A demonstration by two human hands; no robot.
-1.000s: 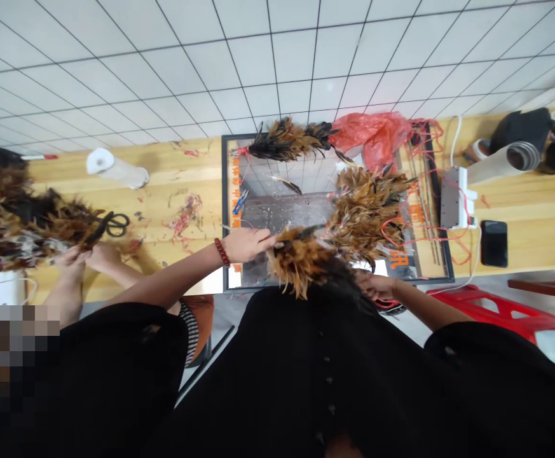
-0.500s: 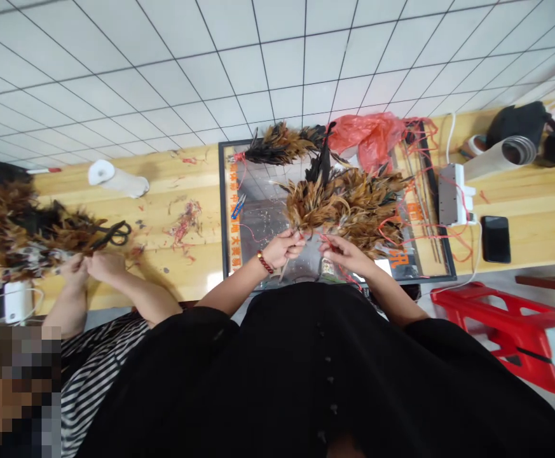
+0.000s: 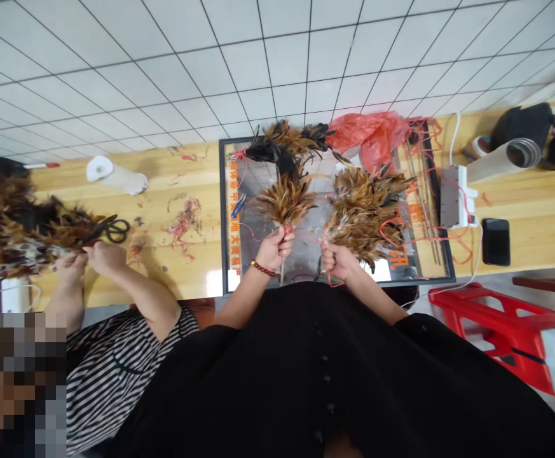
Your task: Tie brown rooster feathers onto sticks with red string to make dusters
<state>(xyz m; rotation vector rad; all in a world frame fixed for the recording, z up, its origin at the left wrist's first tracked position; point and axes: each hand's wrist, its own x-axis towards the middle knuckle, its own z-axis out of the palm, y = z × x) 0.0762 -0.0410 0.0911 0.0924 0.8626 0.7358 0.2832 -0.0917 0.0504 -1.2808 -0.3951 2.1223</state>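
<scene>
My left hand (image 3: 277, 250), with a beaded bracelet at the wrist, is closed round the thin stick of a feather duster (image 3: 287, 198). Its brown and black feathers fan out above my fingers, and red string is wound at their base. The red string (image 3: 308, 237) runs across to my right hand (image 3: 338, 259), which is closed on it; a loose end hangs below that fist. Just above my right hand lies a pile of brown feathers (image 3: 370, 207). Small blue thread snips (image 3: 239, 205) lie left of the duster on the glass-topped board (image 3: 258, 172).
Behind lie another feather bundle (image 3: 287, 137) and a red plastic bag (image 3: 372, 137). On the right are a power strip (image 3: 453, 196), a phone (image 3: 496, 242) and a red stool (image 3: 491, 324). At left, a co-worker's hands (image 3: 105, 259) work near feathers and black scissors (image 3: 110, 229).
The duster has swung left, away from the feather pile, and now stands apart from it. My right hand has closed into a fist, and the string between my hands is drawn straight.
</scene>
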